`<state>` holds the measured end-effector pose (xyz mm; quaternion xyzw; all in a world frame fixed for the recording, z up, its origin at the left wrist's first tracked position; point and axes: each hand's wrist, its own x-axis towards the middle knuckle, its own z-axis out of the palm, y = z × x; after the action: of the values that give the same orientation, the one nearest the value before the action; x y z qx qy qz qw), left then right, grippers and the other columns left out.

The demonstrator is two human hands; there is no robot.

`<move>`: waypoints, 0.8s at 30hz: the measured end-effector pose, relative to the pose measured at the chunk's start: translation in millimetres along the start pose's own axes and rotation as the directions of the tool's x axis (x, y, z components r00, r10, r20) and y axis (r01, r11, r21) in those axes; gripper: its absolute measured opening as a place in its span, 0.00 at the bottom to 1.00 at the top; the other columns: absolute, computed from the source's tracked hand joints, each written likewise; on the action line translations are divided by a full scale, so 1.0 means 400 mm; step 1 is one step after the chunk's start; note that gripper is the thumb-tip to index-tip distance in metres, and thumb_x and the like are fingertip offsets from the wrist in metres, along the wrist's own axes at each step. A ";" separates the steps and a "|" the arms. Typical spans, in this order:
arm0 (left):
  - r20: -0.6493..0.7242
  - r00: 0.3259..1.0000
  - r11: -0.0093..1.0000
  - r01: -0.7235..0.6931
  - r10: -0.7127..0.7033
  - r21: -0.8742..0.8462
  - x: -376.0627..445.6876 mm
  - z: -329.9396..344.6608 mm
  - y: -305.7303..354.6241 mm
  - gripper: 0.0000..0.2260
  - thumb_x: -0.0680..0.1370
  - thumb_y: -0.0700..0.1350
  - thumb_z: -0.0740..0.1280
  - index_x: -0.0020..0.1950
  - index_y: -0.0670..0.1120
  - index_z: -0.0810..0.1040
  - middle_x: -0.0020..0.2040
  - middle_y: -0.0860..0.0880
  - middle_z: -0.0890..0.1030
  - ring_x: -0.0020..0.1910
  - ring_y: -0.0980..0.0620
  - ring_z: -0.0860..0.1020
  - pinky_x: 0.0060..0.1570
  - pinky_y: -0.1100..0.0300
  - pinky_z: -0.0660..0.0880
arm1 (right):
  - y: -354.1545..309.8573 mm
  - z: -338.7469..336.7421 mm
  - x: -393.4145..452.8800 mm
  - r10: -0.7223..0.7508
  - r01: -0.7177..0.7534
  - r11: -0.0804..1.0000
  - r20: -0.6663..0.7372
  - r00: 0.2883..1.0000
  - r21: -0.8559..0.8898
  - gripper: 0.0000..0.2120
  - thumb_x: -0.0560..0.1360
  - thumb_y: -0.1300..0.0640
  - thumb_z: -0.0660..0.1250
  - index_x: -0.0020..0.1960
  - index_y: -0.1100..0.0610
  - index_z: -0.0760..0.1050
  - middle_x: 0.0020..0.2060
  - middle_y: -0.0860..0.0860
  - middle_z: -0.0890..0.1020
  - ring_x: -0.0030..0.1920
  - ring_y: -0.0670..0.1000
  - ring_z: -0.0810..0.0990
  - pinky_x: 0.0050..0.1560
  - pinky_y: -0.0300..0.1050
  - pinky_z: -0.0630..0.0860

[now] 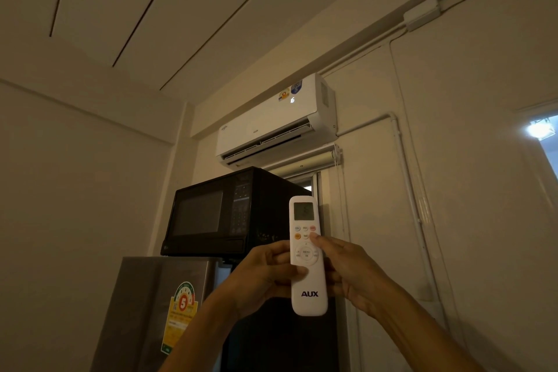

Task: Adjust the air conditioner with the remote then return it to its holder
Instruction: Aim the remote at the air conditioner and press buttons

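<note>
A white remote (308, 281) with a small grey screen and the AUX logo stands upright, pointed up at the white wall-mounted air conditioner (271, 127). The unit's flap is open and a lit digit shows on its front. My left hand (265, 275) grips the remote from the left, thumb across its middle. My right hand (353, 272) holds its right edge, with the thumb tip on a button below the orange and red keys. No holder for the remote is in view.
A black microwave (223, 214) sits on a grey fridge (157, 308) with a round energy sticker, directly below the air conditioner. White pipes (407, 178) run down the right wall. A bright window (543, 133) is at the far right.
</note>
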<state>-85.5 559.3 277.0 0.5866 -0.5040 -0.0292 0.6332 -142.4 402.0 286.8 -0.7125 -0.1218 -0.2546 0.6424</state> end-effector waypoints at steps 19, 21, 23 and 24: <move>0.002 1.000 1.000 0.011 -0.011 0.000 -0.004 -0.006 0.000 0.18 0.74 0.30 0.63 0.60 0.47 0.73 0.54 0.45 0.84 0.55 0.46 0.81 0.47 0.53 0.81 | -0.005 0.004 -0.007 0.014 -0.014 1.000 0.013 1.000 0.008 0.06 0.75 0.50 0.64 0.49 0.50 0.74 0.49 0.57 0.83 0.47 0.57 0.83 0.41 0.53 0.81; 0.001 1.000 1.000 0.013 -0.013 0.001 -0.005 -0.006 0.000 0.18 0.74 0.30 0.63 0.60 0.47 0.73 0.54 0.46 0.84 0.55 0.46 0.82 0.47 0.53 0.81 | -0.006 0.005 -0.007 0.016 -0.016 1.000 0.011 1.000 0.012 0.06 0.75 0.50 0.64 0.50 0.50 0.75 0.49 0.57 0.83 0.47 0.57 0.83 0.41 0.52 0.81; -0.003 1.000 1.000 0.015 -0.015 0.002 -0.006 -0.006 0.000 0.18 0.74 0.30 0.64 0.60 0.47 0.73 0.54 0.45 0.84 0.55 0.45 0.81 0.47 0.53 0.81 | -0.007 0.005 -0.007 0.014 -0.014 1.000 0.010 1.000 0.011 0.06 0.75 0.50 0.64 0.49 0.50 0.75 0.49 0.57 0.83 0.47 0.57 0.83 0.41 0.52 0.81; -0.004 1.000 1.000 0.015 -0.015 0.001 -0.007 -0.005 0.001 0.18 0.74 0.30 0.64 0.60 0.46 0.73 0.55 0.45 0.83 0.55 0.45 0.81 0.48 0.52 0.81 | -0.007 0.005 -0.008 0.012 -0.013 1.000 0.011 1.000 0.011 0.06 0.75 0.50 0.64 0.49 0.50 0.75 0.49 0.57 0.83 0.47 0.57 0.83 0.41 0.53 0.81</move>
<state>-85.8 562.6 275.8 0.5909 -0.4983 -0.0325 0.6336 -145.9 404.9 287.5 -0.7110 -0.1224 -0.2459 0.6473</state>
